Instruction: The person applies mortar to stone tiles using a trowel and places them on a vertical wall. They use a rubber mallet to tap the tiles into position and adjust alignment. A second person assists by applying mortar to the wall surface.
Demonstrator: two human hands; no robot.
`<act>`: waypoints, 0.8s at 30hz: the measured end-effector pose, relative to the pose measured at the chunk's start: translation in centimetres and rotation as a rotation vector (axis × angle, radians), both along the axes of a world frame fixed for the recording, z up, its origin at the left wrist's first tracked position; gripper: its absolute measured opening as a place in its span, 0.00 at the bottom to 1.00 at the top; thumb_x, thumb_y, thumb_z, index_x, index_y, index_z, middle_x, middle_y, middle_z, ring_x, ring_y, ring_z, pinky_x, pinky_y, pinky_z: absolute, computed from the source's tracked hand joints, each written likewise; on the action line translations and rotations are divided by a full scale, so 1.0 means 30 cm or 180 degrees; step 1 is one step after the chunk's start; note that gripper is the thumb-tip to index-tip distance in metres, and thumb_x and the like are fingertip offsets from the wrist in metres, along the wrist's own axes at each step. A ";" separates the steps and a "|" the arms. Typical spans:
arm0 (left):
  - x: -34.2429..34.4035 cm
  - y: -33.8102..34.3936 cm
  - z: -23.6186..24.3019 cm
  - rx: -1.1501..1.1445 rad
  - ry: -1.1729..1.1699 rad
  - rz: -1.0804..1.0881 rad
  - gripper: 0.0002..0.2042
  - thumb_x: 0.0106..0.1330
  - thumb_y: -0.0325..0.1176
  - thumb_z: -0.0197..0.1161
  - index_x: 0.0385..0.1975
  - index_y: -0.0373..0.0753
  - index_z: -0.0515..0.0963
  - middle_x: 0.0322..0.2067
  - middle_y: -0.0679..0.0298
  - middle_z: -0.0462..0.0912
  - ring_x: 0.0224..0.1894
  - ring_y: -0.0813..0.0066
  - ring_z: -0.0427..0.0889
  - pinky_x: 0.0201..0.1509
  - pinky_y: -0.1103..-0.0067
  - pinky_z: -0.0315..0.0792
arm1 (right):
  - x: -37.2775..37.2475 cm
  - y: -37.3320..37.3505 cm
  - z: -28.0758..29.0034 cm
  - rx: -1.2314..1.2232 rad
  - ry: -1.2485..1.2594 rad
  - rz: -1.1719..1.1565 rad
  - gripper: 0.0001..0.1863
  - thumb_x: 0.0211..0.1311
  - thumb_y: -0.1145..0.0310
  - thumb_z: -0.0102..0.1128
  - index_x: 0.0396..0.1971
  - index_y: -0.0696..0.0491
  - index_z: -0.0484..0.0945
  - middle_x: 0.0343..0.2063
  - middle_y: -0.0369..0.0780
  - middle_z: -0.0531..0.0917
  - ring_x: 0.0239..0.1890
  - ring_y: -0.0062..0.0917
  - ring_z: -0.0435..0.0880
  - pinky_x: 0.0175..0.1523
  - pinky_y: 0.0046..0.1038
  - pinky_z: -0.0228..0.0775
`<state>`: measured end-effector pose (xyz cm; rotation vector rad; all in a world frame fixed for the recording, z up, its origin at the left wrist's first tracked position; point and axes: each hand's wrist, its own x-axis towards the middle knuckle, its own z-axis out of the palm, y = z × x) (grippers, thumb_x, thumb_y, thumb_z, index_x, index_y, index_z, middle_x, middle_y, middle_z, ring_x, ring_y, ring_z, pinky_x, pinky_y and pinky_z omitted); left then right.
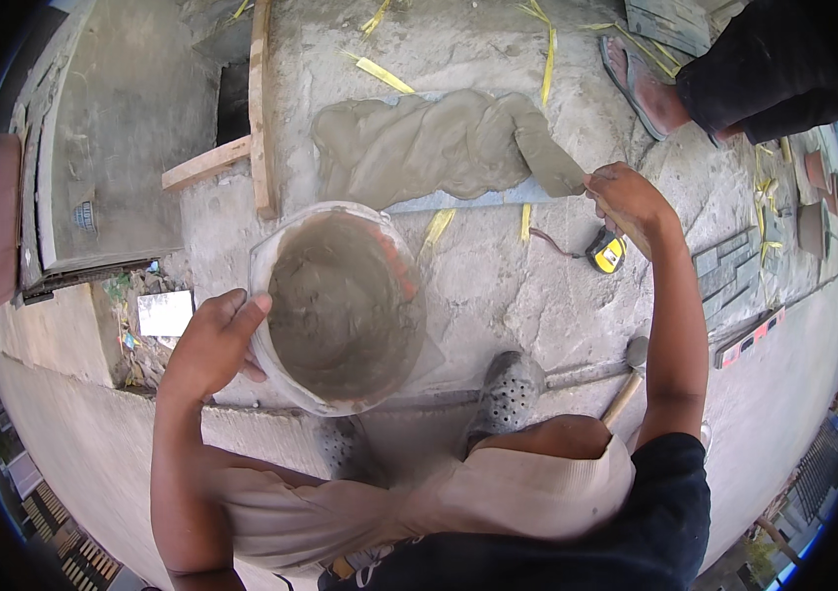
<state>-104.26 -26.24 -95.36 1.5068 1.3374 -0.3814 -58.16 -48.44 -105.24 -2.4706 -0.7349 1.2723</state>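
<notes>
My left hand grips the rim of a white bucket on its left side, thumb over the edge. Wet grey mortar lines the inside of the bucket, whose mouth tilts toward me. In my right hand is the handle of a trowel, its blade coated with mortar. The blade rests at the right end of a thick, uneven mortar layer. That layer covers most of a pale flat panel, whose near edge shows.
A yellow tape measure lies below my right hand. A hammer and a spirit level lie nearer me, and stone-strip panels to the right. Wooden battens stand at the left. Another person's sandalled foot is at the far right.
</notes>
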 end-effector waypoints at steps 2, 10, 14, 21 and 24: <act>0.009 -0.002 -0.001 -0.0016 -0.0023 -0.0002 0.25 0.77 0.48 0.55 0.43 0.25 0.76 0.27 0.54 0.83 0.22 0.70 0.84 0.27 0.77 0.81 | -0.020 -0.064 -0.030 -0.0034 0.0281 -0.0140 0.22 0.70 0.56 0.58 0.44 0.64 0.80 0.21 0.41 0.80 0.16 0.25 0.78 0.20 0.30 0.71; 0.028 -0.011 0.008 -0.0038 0.0013 -0.0010 0.24 0.77 0.49 0.55 0.43 0.25 0.76 0.27 0.55 0.83 0.22 0.71 0.84 0.27 0.77 0.81 | -0.119 -0.229 -0.113 0.0415 -0.1607 0.0675 0.20 0.69 0.56 0.59 0.41 0.60 0.83 0.28 0.50 0.85 0.30 0.42 0.85 0.35 0.41 0.77; 0.027 -0.014 0.011 0.0011 0.0014 0.0014 0.24 0.77 0.49 0.55 0.42 0.26 0.76 0.26 0.55 0.83 0.22 0.71 0.84 0.27 0.77 0.81 | -0.141 -0.141 -0.075 0.0385 -0.2535 0.0828 0.17 0.70 0.56 0.56 0.41 0.54 0.84 0.36 0.58 0.85 0.38 0.54 0.84 0.45 0.46 0.78; 0.042 -0.015 -0.010 -0.0026 -0.0092 -0.0076 0.24 0.76 0.49 0.55 0.42 0.25 0.76 0.26 0.55 0.82 0.21 0.69 0.84 0.27 0.76 0.81 | 0.078 0.008 -0.237 0.0709 -0.2012 0.0797 0.19 0.70 0.58 0.54 0.40 0.61 0.81 0.26 0.51 0.84 0.30 0.45 0.86 0.34 0.44 0.78; 0.028 -0.022 0.014 0.0038 0.0019 -0.0037 0.25 0.76 0.49 0.55 0.42 0.25 0.76 0.26 0.54 0.82 0.21 0.69 0.84 0.27 0.76 0.81 | 0.033 0.080 -0.063 0.0353 -0.0412 -0.0147 0.20 0.71 0.57 0.54 0.36 0.63 0.79 0.19 0.40 0.77 0.15 0.25 0.77 0.19 0.31 0.69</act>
